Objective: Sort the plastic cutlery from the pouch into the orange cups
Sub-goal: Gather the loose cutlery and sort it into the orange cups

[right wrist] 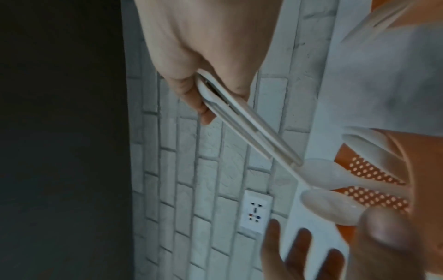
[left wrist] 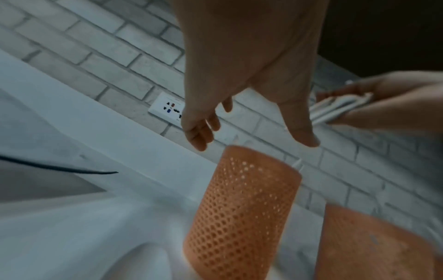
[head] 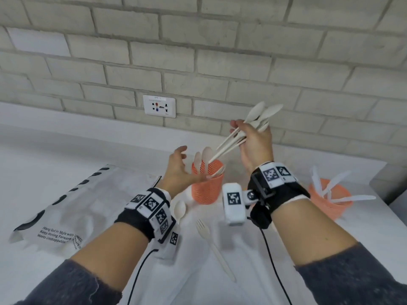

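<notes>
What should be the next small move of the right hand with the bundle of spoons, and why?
Probably lower the bundle of white plastic spoons handle-first into the tall orange mesh cup. The right hand grips the bundle tilted above that cup, handle ends near its rim, and spoons already stand inside. The other orange cup holds knives. The left hand, open beside the tall cup, could steady it.

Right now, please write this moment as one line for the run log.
right hand: grips bundle of cream plastic spoons | handles over orange mesh cup | left hand: open beside cup | cream fork, spoon on table
</notes>
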`<control>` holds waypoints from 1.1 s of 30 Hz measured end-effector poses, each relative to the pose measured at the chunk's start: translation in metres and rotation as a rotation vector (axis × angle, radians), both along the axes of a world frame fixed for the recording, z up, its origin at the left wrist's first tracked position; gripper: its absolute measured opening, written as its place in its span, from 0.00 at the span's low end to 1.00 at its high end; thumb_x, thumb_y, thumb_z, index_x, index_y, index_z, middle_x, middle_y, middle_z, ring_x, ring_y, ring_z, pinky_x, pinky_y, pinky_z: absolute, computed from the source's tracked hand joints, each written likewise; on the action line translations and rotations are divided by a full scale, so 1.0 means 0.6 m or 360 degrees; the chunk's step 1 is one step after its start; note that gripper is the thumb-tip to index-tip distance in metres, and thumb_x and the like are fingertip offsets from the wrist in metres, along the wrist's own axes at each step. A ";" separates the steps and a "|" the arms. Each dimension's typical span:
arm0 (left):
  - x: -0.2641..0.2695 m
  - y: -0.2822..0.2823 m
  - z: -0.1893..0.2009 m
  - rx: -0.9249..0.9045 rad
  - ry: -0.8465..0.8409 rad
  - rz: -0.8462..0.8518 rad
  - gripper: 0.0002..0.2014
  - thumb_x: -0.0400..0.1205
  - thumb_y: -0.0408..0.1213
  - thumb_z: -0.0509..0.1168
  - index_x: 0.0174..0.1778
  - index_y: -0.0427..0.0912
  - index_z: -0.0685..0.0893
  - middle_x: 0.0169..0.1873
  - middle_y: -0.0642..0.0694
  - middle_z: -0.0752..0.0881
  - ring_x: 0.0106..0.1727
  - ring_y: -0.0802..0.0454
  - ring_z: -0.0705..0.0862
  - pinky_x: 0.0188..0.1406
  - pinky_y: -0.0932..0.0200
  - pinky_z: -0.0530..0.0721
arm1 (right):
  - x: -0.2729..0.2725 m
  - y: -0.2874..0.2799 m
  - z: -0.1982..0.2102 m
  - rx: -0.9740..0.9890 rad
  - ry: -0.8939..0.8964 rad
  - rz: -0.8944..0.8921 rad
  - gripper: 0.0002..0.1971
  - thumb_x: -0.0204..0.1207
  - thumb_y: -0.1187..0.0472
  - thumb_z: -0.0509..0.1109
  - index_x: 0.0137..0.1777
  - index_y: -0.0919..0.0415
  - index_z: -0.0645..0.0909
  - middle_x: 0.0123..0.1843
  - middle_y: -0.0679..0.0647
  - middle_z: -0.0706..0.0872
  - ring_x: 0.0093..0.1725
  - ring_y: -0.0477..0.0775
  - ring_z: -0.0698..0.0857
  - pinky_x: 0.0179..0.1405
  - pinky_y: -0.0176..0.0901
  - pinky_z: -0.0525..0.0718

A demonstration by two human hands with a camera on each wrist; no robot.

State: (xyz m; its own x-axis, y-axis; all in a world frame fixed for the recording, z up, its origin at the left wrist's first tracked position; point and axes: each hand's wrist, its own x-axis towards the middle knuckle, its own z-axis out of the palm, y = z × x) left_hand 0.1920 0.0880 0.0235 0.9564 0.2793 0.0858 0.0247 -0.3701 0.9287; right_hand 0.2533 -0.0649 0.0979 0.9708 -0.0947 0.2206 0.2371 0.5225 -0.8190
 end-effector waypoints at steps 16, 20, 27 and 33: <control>0.046 -0.036 -0.036 0.0310 0.0136 -0.0241 0.60 0.67 0.44 0.79 0.82 0.39 0.40 0.75 0.40 0.63 0.73 0.49 0.67 0.62 0.64 0.67 | 0.034 0.040 -0.124 -0.2144 -0.0200 -0.0019 0.17 0.84 0.53 0.53 0.67 0.52 0.77 0.69 0.54 0.73 0.71 0.56 0.68 0.74 0.53 0.63; 0.040 -0.033 -0.030 0.0333 0.0188 -0.0272 0.60 0.68 0.41 0.79 0.82 0.38 0.39 0.78 0.40 0.58 0.78 0.47 0.62 0.65 0.65 0.62 | 0.032 0.036 -0.108 -0.2394 -0.0180 0.0099 0.19 0.83 0.48 0.52 0.72 0.47 0.71 0.74 0.54 0.68 0.76 0.56 0.61 0.74 0.55 0.58; -0.009 0.010 -0.014 0.0723 0.0513 -0.0087 0.30 0.76 0.34 0.66 0.74 0.35 0.67 0.71 0.37 0.69 0.67 0.40 0.76 0.63 0.54 0.75 | -0.030 0.003 -0.067 -0.1910 -0.0751 -0.0336 0.07 0.76 0.63 0.66 0.50 0.64 0.81 0.44 0.57 0.82 0.47 0.59 0.81 0.47 0.47 0.75; -0.076 -0.009 -0.038 0.1347 0.1193 -0.0344 0.16 0.79 0.47 0.67 0.48 0.36 0.83 0.43 0.42 0.88 0.51 0.44 0.87 0.48 0.56 0.83 | -0.119 -0.022 -0.132 -0.2858 -0.0254 0.0725 0.09 0.72 0.60 0.72 0.43 0.67 0.84 0.43 0.61 0.88 0.46 0.60 0.86 0.49 0.50 0.84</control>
